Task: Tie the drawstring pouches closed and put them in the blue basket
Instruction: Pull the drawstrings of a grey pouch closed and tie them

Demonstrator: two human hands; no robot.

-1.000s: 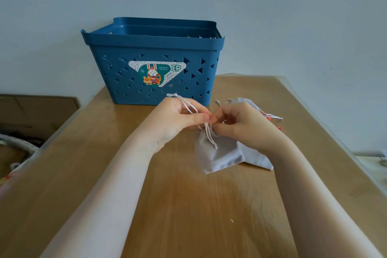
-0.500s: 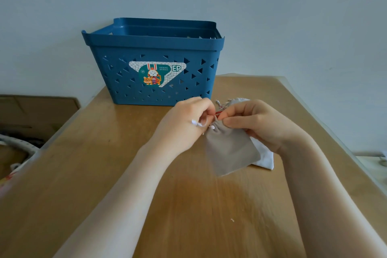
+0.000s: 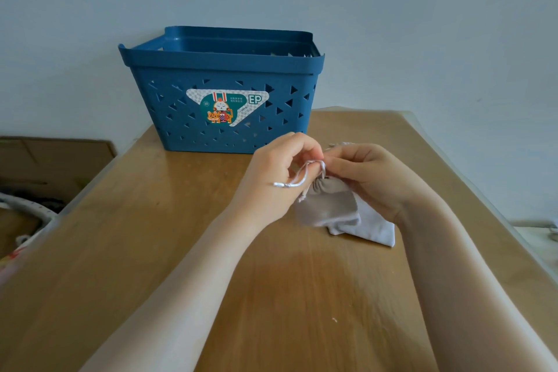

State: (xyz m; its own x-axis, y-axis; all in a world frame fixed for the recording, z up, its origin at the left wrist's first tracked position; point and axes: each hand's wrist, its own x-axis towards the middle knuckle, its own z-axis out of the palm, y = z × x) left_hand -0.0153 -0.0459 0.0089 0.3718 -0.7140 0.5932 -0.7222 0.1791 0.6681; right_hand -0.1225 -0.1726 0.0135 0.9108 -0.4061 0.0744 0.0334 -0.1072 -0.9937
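The pouch (image 3: 327,205) now hangs cinched over another pouch (image 3: 374,228) on the counter (image 3: 151,251). Your left hand (image 3: 271,175) has drawn a cord (image 3: 299,178) loop leftward, fingers pinching it; your right hand (image 3: 371,178) pinches the neck. The basket (image 3: 223,69) stands behind.

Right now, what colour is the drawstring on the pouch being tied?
White, seen in the head view: the drawstring loops over the grey pouch.

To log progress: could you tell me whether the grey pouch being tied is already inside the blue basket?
No, the grey pouch lies on the table in front of the blue basket, between both hands.
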